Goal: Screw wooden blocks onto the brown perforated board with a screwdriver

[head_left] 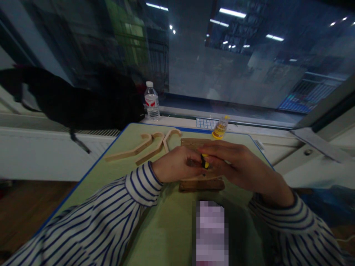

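Note:
My left hand (177,164) and my right hand (235,162) meet over a brown wooden board (201,184) on the green table (116,173). Both hands are closed around a small black and yellow tool (204,161) held between the fingertips. The board is mostly hidden under the hands; its far part (191,142) shows behind them. Three curved pale wooden pieces (146,146) lie on the table to the left of the board, apart from the hands.
A small yellow-capped glue bottle (220,127) stands at the table's far edge. A clear water bottle (152,101) stands on the windowsill beside a black bag (83,98). A blue grid card (205,123) lies by the window. A blurred patch (212,232) covers the near table.

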Demonstrator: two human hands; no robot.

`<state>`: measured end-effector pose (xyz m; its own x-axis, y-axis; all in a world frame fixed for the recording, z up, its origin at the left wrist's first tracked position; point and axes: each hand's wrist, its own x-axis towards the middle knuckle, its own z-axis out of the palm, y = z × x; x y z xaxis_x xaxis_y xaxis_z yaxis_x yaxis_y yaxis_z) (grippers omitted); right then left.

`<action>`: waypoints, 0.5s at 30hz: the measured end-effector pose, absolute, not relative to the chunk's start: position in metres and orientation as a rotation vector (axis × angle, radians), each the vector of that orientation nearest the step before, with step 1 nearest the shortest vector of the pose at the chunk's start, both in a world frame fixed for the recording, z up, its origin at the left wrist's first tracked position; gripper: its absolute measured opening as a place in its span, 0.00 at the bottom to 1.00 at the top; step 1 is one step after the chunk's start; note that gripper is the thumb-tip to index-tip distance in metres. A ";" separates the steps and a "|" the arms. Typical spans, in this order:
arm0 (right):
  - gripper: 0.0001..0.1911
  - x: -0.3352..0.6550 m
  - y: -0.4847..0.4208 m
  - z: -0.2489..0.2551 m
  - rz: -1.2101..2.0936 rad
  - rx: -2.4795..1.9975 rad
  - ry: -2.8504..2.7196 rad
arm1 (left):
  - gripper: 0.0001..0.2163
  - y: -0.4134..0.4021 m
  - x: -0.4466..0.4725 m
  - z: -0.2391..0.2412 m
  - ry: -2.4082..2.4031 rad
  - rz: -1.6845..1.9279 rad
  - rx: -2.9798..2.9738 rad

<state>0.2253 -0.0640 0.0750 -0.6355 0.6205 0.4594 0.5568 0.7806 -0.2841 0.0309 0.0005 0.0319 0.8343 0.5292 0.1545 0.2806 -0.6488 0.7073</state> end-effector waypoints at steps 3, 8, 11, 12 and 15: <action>0.15 0.226 -0.064 0.076 0.160 -0.889 -2.423 | 0.10 0.001 0.031 0.032 0.594 0.483 2.314; 0.15 0.226 -0.063 0.075 0.134 -0.901 -2.420 | 0.09 0.000 0.033 0.032 0.616 0.534 2.291; 0.15 0.226 -0.063 0.075 0.115 -0.896 -2.406 | 0.08 -0.001 0.033 0.030 0.650 0.553 2.290; 0.15 0.226 -0.064 0.075 0.117 -0.900 -2.409 | 0.08 -0.002 0.033 0.030 0.662 0.555 2.291; 0.15 0.226 -0.064 0.076 0.128 -0.920 -2.422 | 0.09 -0.003 0.033 0.031 0.679 0.546 2.296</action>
<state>0.2263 -0.0644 0.0760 -0.6210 0.6394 0.4534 0.5879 0.7625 -0.2701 0.0330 -0.0029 0.0308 0.7767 0.5994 0.1934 0.3177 -0.6380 0.7014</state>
